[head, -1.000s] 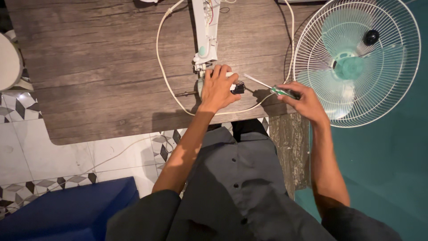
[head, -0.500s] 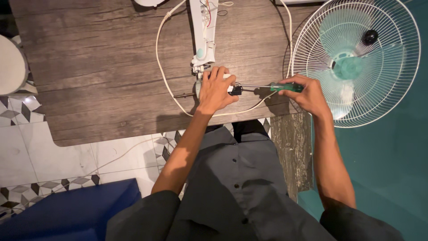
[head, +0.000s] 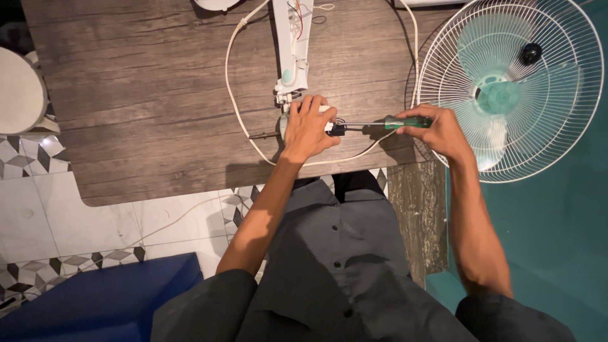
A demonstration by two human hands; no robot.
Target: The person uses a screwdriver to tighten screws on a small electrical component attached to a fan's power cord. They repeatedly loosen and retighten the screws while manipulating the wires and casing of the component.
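Wooden counter (head: 158,95), tiled floor below. Left hand (head: 308,130) clamps small white fan part (head: 324,111) — light, brittle plastic. Right hand (head: 440,130) grips screwdriver (head: 380,124) by green handle — stiff, slim.

Your left hand (head: 308,128) lies palm down, fingers curled and pointing toward twelve o'clock, closed over what it presses. Its bare forearm runs back toward seven o'clock, bending at the elbow into a dark sleeve. Your right hand (head: 439,130) sits at three o'clock from the left, well apart, fingers wrapped in a closed grip and knuckles up. That forearm drops toward five o'clock, straight, wrist slightly bent.
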